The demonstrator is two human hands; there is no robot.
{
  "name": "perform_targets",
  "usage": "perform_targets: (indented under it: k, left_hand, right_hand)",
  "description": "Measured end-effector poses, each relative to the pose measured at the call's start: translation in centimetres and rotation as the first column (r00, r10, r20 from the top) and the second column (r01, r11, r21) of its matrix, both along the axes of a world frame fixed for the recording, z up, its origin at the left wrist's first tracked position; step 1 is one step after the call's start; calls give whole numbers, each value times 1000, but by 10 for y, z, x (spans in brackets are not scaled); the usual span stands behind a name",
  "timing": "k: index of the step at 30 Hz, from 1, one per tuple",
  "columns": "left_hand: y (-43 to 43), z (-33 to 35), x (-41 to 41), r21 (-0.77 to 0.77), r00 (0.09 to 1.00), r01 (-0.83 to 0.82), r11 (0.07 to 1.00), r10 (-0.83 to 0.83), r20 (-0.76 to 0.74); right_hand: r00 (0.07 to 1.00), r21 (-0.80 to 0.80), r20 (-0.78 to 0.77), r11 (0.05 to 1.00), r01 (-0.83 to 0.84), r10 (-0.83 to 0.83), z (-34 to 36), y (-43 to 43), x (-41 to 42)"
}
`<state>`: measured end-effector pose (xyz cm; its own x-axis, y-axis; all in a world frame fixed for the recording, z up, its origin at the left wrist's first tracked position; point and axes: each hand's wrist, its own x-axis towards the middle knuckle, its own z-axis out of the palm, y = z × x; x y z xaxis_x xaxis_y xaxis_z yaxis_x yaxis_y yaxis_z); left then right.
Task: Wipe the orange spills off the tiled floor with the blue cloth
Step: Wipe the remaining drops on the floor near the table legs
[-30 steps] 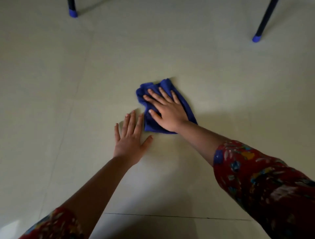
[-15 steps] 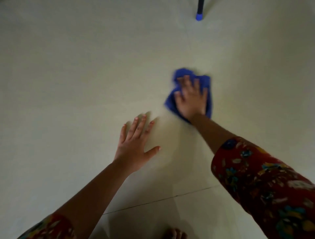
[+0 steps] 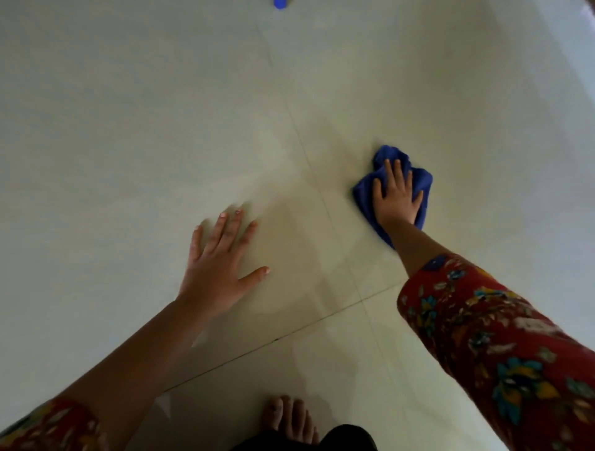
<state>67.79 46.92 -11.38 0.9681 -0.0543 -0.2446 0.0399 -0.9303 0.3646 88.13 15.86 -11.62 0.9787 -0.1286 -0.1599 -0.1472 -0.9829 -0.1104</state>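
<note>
Pale tiled floor (image 3: 128,128) crossed by thin grout lines — the right hand (image 3: 396,199) presses flat, fingers straight, on the crumpled blue cloth (image 3: 391,154) right of centre. The left hand (image 3: 219,264) rests spread on bare tile, well apart — a bare foot (image 3: 289,418) shows below.

The right grip (image 3: 396,199) lies flat over the middle of the blue cloth (image 3: 424,180), hiding that part and the tiled floor (image 3: 128,128) beneath it. The cloth's near corner runs under the forearm. A blue cap (image 3: 279,3) is cut by the top edge. Dark fabric (image 3: 347,437) and the bottom edge cut off the bare foot (image 3: 289,418). The left grip (image 3: 219,257) has blurred fingertips.
</note>
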Motion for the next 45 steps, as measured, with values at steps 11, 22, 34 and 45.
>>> perform_targets:
  k: [11, 22, 34, 45]
  left_hand:
    - [-28, 1, -46, -37, 988, 146, 989, -145, 45]
    - [26, 3, -83, -84, 978, -199, 976, 203, 49]
    - [42, 9, -78, 16, 974, -218, 976, 216, 73]
    - [49, 0, -79, 10, 965, -255, 967, 254, 63]
  right_hand:
    - [967, 35, 17, 966, -254, 254, 1, 16, -216]
    - [824, 51, 51, 822, -566, 564, -5, 128, -160]
    - [979, -13, 43, 980, -198, 198, 0, 90, -44]
    - [587, 34, 78, 586, -810, 806, -4, 130, -110]
